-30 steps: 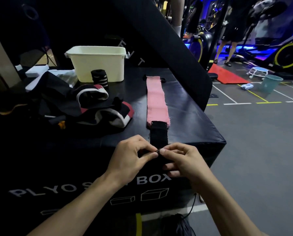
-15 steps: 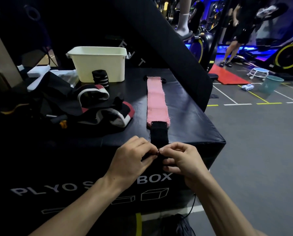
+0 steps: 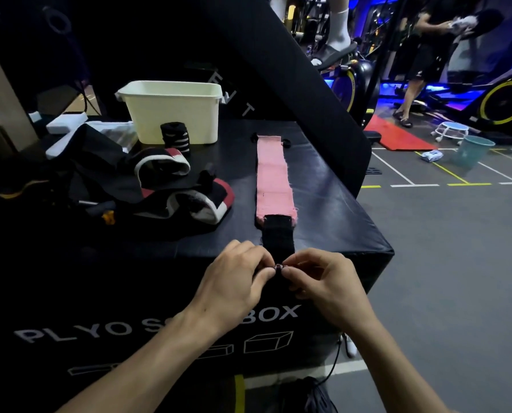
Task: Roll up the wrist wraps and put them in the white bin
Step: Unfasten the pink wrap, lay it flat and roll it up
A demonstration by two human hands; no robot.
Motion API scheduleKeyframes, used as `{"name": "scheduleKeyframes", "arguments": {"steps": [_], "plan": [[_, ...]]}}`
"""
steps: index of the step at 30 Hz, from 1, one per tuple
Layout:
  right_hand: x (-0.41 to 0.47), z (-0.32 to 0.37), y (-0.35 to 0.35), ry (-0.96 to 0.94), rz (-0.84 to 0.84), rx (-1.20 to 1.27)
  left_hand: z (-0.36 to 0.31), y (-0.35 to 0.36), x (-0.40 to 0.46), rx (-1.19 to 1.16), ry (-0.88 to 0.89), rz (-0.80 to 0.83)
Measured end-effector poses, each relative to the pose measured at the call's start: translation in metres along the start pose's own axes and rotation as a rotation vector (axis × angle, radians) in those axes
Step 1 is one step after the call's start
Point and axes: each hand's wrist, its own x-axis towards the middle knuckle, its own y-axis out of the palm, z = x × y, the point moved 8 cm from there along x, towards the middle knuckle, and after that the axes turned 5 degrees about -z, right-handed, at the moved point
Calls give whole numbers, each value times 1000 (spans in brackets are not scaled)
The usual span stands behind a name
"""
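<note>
Left hand [image 3: 234, 281] and right hand [image 3: 323, 281] both pinching the black near end of the pink wrist wrap [image 3: 272, 174], laid flat along the worktop [image 3: 323, 198].

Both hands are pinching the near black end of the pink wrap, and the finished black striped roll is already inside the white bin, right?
Not quite. The head view shows the black striped roll standing on the box in front of the white bin, not inside it. Left hand and right hand do pinch the pink wrap's near black end.
</note>
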Motion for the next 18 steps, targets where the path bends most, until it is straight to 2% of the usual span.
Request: {"name": "scheduleKeyframes", "arguments": {"steps": [7,18], "plan": [[2,-3,2,13,-72,-6,-4,2,4,57,-82,35],[-4,-21,15,281,-112,375,-5,-3,12,145,-179,82]]}}
